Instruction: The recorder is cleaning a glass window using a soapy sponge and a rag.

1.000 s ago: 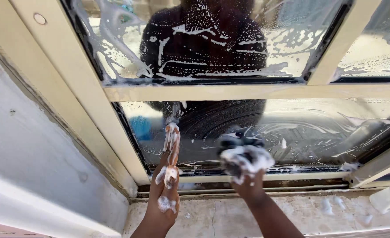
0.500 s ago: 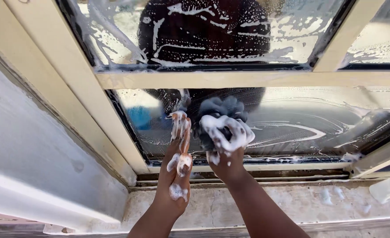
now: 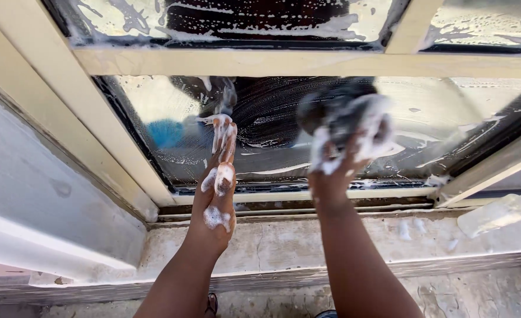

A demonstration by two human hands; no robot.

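Note:
A soapy window pane in a cream frame fills the upper view. My left hand rests flat with fingertips on the glass, fingers together, foam clinging to the back of it. My right hand grips a dark, foam-covered sponge and presses it against the lower pane, right of my left hand. The sponge is blurred. Streaks of suds cover the glass around both hands.
A stained stone sill runs under the window. A clear plastic bottle lies on the sill at the right. A grey wall and a white ledge stand to the left. A blue reflection shows in the glass.
My right hand has carried the sponge up from the bottom of the pane and to the right across the glass. My left hand has stayed against the glass.

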